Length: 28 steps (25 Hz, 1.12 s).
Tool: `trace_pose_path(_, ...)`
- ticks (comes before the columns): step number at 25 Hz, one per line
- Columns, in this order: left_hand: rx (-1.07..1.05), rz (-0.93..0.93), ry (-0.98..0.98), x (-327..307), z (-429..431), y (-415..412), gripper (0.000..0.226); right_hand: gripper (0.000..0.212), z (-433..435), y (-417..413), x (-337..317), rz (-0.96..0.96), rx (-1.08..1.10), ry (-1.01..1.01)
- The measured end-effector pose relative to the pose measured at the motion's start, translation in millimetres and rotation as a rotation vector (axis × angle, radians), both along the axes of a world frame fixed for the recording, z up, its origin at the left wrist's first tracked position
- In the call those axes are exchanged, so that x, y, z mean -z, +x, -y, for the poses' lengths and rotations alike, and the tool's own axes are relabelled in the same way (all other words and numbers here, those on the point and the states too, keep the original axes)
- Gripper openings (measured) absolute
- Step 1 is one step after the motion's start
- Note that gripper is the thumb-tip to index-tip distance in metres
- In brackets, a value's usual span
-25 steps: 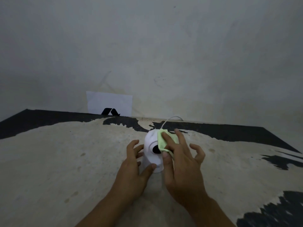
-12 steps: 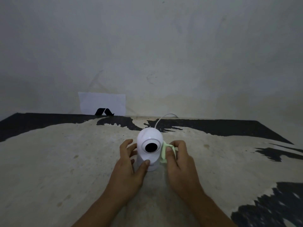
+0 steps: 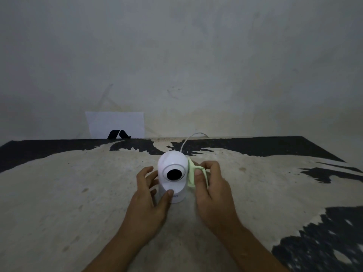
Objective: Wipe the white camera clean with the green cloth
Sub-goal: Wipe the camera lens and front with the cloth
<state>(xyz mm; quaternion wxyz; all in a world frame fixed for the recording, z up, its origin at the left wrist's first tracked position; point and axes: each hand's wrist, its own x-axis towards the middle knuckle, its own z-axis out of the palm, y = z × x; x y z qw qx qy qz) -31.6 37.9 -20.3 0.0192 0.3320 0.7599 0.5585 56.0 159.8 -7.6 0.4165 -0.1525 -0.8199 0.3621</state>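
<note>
A white camera with a round black lens stands upright on the table, lens toward me. My left hand holds its base, the thumb on the front and the fingers round the left side. My right hand pinches the pale green cloth and presses it against the right side of the camera's head. A thin white cable runs from behind the camera toward the wall.
The table has a worn beige top with black patches at the back and right. A white sheet with a black mark leans on the grey wall behind, left of the camera.
The cloth was over the camera's front and lens; my right hand has drawn it round to the right side, uncovering the lens. My left hand keeps hold of the base.
</note>
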Motion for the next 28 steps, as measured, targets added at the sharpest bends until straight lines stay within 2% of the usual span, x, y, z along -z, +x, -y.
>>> trace_pose_path(5,-0.003,0.000,0.014,0,2,1,0.064,0.009,2,-6,18,0.150,-0.001,0.094)
trace_pose_path(8,0.021,0.013,0.025,-1,3,1,0.064,0.016,-2,-2,3,-0.062,0.126,0.035)
trace_pose_path(11,-0.082,-0.038,0.017,-2,5,6,0.062,0.011,5,4,-10,-0.236,0.110,-0.026)
trace_pose_path(13,-0.194,-0.188,0.110,-8,10,13,0.046,0.012,13,7,-14,-0.273,0.050,-0.052)
trace_pose_path(16,-0.135,-0.315,0.247,-22,17,23,0.022,0.011,26,8,-16,-0.287,-0.088,-0.083)
trace_pose_path(21,-0.047,-0.193,0.333,-27,21,26,0.034,0.026,41,7,-14,-0.253,-0.296,-0.095)
trace_pose_path(25,-0.138,-0.164,0.363,-25,24,19,0.018,0.034,39,10,-20,-0.195,-0.406,-0.179)
trace_pose_path(28,-0.235,-0.143,0.388,-24,24,16,0.017,0.026,29,9,-16,-0.236,-0.239,-0.140)
